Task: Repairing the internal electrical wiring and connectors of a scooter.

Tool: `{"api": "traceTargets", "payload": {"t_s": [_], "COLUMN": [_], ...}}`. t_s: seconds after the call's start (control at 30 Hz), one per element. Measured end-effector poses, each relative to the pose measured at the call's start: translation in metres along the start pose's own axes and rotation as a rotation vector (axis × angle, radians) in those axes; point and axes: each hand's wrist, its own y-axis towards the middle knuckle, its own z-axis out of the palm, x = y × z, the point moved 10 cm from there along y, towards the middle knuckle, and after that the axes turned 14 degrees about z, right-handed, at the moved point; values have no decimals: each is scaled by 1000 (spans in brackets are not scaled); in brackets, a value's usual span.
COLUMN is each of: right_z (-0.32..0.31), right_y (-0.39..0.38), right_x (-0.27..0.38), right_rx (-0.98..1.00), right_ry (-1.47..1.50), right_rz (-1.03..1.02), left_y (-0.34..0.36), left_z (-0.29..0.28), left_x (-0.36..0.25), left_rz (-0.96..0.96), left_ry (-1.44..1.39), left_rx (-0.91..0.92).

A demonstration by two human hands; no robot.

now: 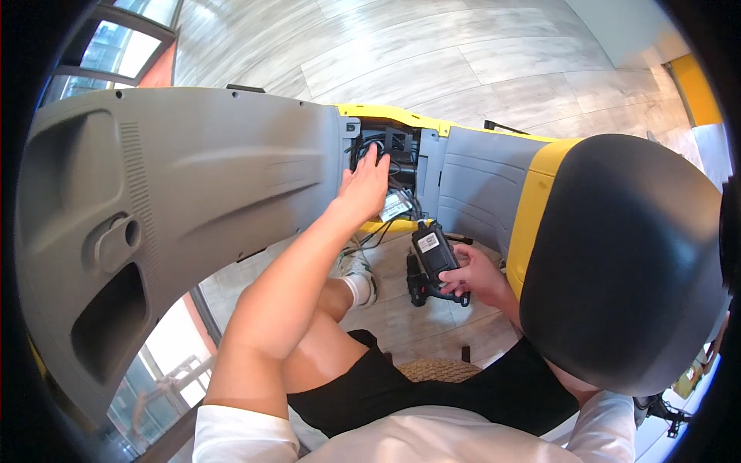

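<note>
My left hand [365, 185] reaches into an opening [419, 150] in the floor of a yellow and grey scooter, its visible fingers stretched out over black cables [400, 168]. The fingertips partly hide what they touch. My right hand [480, 275] grips a black rectangular box [434, 251] with a white label, tilted just outside the opening's near edge. Cables run from the top of this box toward the opening. Between my hands, a white-labelled piece [395, 205] lies among the wires.
A black power drill [417, 282] is on the wood-look floor beneath the box. The black scooter seat [629, 262] bulges up at right, and the grey front panel [224, 162] curves away at left. My shoe [361, 276] stands near the opening. Dangling cables hang by it.
</note>
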Motion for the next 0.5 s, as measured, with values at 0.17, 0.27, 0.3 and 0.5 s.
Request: {"api": "traceTargets", "payload": {"t_s": [0.17,0.27,0.3,0.5], "right_z": [1,-3,-7,-27], "right_y": [-2,0,1,7], "right_x": [-7,-9,-11,-3], "right_rx": [28,-13,-64,-311], "right_ry": [-11,-101,-159,-342], "right_rz": [125,113,106,-101], "left_y": [3,2,-2,-32], "left_z": [-17,-7,10,112], "left_x": [7,18,26,-6], "left_rz": [-35,-98,-199,-406], "left_ry": [27,-42,-279,-890], "left_rx": [-177,-177,-153,270]}}
